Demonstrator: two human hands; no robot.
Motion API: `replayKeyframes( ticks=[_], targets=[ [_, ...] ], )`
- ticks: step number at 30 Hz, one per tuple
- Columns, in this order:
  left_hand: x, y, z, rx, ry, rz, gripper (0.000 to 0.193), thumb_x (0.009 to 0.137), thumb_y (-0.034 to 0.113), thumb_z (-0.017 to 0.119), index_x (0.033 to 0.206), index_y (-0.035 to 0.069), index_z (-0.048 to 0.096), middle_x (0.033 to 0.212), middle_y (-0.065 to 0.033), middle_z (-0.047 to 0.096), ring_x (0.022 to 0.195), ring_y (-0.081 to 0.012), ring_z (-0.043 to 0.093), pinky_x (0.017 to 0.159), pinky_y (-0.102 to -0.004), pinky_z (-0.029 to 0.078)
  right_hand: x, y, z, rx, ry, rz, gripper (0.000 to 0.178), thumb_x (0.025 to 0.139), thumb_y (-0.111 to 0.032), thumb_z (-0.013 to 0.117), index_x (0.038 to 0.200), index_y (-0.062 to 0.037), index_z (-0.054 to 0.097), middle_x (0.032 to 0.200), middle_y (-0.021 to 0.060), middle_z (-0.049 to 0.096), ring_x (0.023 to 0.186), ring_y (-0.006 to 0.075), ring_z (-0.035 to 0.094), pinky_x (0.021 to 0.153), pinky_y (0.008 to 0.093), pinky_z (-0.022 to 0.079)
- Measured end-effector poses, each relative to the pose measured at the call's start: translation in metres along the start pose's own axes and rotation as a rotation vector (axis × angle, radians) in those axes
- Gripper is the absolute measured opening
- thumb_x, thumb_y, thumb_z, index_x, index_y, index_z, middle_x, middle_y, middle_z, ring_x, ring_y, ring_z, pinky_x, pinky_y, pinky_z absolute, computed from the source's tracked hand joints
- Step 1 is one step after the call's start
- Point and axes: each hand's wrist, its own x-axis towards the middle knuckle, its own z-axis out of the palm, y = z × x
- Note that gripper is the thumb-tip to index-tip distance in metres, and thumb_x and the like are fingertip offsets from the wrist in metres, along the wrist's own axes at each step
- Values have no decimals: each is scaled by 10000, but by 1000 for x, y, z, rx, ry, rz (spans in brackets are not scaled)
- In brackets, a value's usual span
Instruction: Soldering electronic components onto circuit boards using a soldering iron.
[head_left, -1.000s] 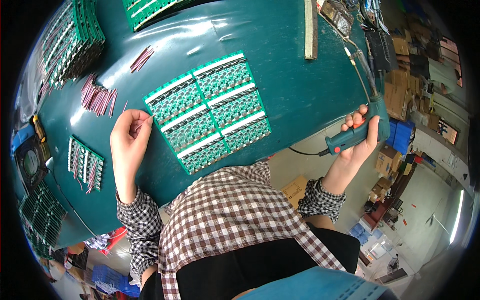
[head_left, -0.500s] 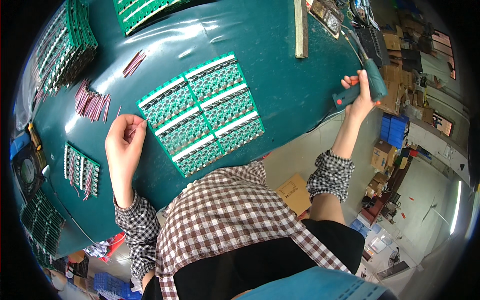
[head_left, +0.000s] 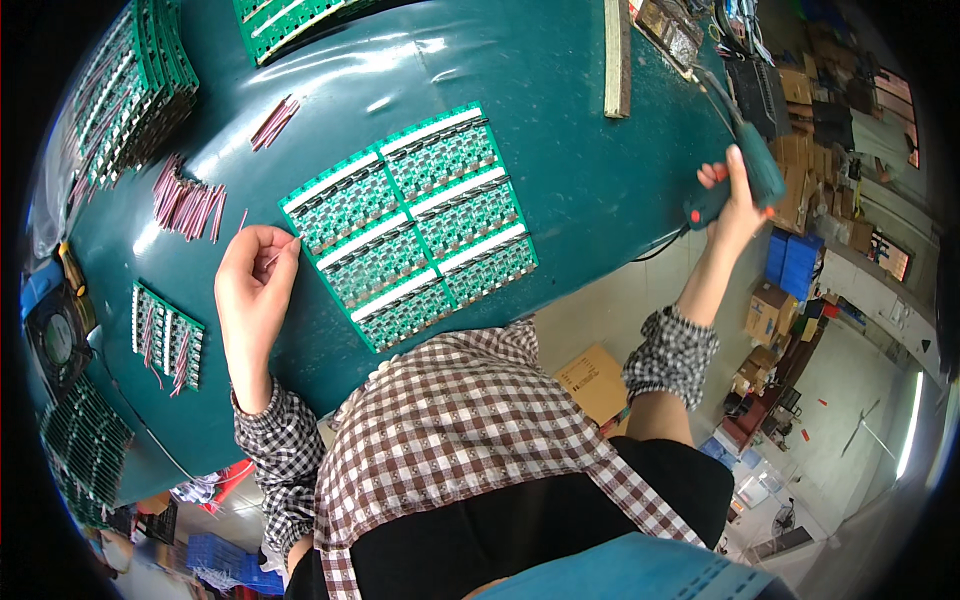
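A green circuit board panel [head_left: 408, 216], divided into several small boards with white strips and black leads, lies on the green table mat in front of me. At its left edge is my left hand [head_left: 252, 290], thumb and forefinger pinched on a thin pinkish wire [head_left: 271, 259] that is mostly hidden by the fingers. Out to the right, beyond the panel, my right hand [head_left: 738, 218] grips a dark green soldering gun [head_left: 762, 176]. Its slim tip points toward the far side of the table. A loose pile of red-and-white wires [head_left: 190, 207] lies beyond my left hand.
A smaller wire bundle [head_left: 273, 123] lies farther back. At left are a small board with wires [head_left: 166, 337], a black fan [head_left: 57, 332] and a tall board stack [head_left: 145, 85]. More boards [head_left: 285, 28] sit at the far edge. A wooden strip [head_left: 617, 70] lies far right.
My right hand and the soldering gun have shifted a little to the right and nearer. My left hand keeps its pinch beside the panel. The whole view has moved slightly.
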Motion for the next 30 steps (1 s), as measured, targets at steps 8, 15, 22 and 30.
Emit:
replayKeyframes(
  ticks=[8,15,22,30],
  targets=[
    [1,1,-5,-6,-18,11,66,815,31,617,828,-21,578,713,0,553,649,-36,482,601,-185,409,-81,-33,-28,644,-407,393,296,941,-278,473,1014,7,490,737,85,561,685,193,577,602,298,541],
    [3,-7,-3,-58,-22,65,75,779,34,619,821,-22,591,724,-33,568,640,-63,498,594,-210,428,-123,-32,-3,978,-636,724,367,952,-348,428,1047,6,422,791,79,509,742,196,549,613,321,557],
    [1,-16,-6,-13,10,57,106,778,82,634,824,-8,602,742,-63,596,650,-118,568,620,-248,468,-150,-29,28,1031,-708,916,375,955,-356,417,1068,1,407,893,109,525,819,228,584,615,336,566],
    [1,-22,-4,-71,7,152,115,834,101,618,854,-11,599,738,9,581,663,-35,495,607,-190,419,-191,-38,54,553,-797,511,463,940,-318,453,1195,67,418,1115,190,515,1062,320,553,658,351,607]
  ],
)
